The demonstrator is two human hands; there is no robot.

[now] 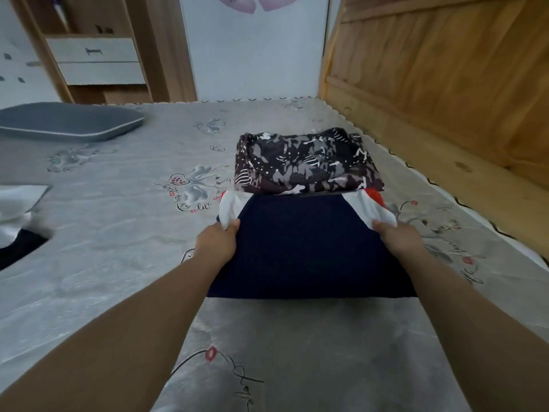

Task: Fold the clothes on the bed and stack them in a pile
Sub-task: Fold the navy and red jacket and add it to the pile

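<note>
A navy garment (306, 248) with white and red sleeves lies folded into a rectangle on the grey floral bed sheet (118, 233). My left hand (218, 239) grips its left edge by the white sleeve. My right hand (398, 237) grips its right edge by the other white sleeve. Just beyond it sits a folded dark patterned garment (306, 162), touching the navy one's far edge.
A grey pillow (68, 121) lies at the far left of the bed. More white and dark clothing (17, 221) sits at the left edge. A wooden panel (445, 84) runs along the bed's right side; a drawer unit (95, 60) stands behind.
</note>
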